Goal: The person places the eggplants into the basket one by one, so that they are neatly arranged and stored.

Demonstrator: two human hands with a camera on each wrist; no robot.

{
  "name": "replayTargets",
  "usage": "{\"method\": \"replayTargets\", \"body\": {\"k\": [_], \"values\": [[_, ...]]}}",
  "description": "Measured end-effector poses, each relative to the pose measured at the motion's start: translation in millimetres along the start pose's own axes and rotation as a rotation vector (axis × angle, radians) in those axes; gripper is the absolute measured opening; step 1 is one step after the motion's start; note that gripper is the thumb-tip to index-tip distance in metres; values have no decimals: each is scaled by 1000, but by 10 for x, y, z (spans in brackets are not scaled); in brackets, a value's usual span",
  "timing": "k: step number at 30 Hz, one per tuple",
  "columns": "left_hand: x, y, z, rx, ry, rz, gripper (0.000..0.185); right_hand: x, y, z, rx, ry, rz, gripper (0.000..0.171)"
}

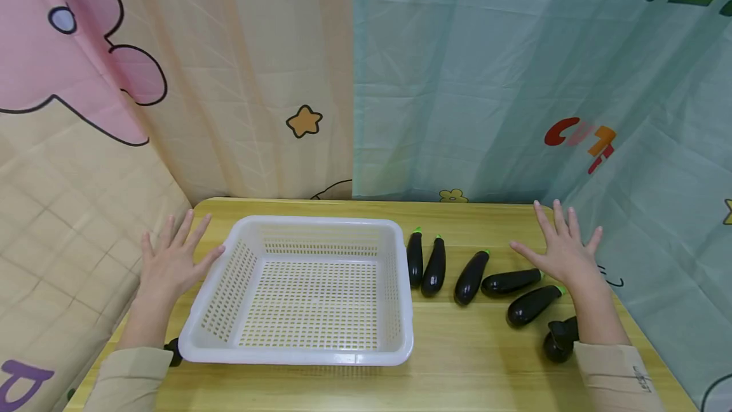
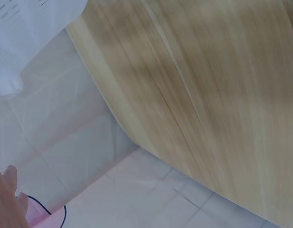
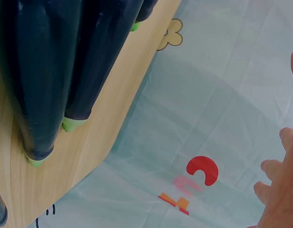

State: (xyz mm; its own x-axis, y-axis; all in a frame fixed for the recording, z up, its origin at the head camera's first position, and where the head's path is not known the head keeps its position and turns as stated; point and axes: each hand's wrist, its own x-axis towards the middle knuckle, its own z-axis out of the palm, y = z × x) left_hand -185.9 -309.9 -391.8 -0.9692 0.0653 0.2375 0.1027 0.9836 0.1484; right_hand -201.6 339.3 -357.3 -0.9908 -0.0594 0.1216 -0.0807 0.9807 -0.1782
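On the wooden table (image 1: 469,348) we see a white basket (image 1: 303,351) toward the left edge with nothing in it, so by our judgement nothing is loaded yet. All five eggplants (image 1: 471,276) lie on the tabletop in a loose row between the basket and the right edge. Our left hand (image 1: 171,264) hovers with fingers spread near the basket's far left corner, grasping nothing. Our right hand (image 1: 563,253) is likewise released, fingers splayed above the two rightmost eggplants, touching none that we can tell.

Glossy eggplants (image 1: 471,277), perforated plastic basket (image 1: 297,356), wood-grain table (image 1: 469,361)
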Motion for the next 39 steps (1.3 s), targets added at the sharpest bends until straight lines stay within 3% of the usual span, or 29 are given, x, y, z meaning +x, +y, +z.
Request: {"method": "replayTargets", "body": {"k": [16, 25, 28, 33, 39], "values": [[5, -12, 3, 1, -4, -3, 72, -7, -22, -17, 9, -9, -2, 93], [1, -26, 7, -65, -3, -19, 72, -38, 29, 3, 30, 54, 19, 91], [2, -42, 12, -183, 31, -27, 72, -84, 67, 17, 93, 139, 41, 88], [-6, -84, 24, -577, 106, -11, 69, -202, 124, 57, 322, 371, 88, 81], [-78, -136, 45, -1042, 30, -80, 69, -340, 140, 96, 736, 561, 264, 81]]}}
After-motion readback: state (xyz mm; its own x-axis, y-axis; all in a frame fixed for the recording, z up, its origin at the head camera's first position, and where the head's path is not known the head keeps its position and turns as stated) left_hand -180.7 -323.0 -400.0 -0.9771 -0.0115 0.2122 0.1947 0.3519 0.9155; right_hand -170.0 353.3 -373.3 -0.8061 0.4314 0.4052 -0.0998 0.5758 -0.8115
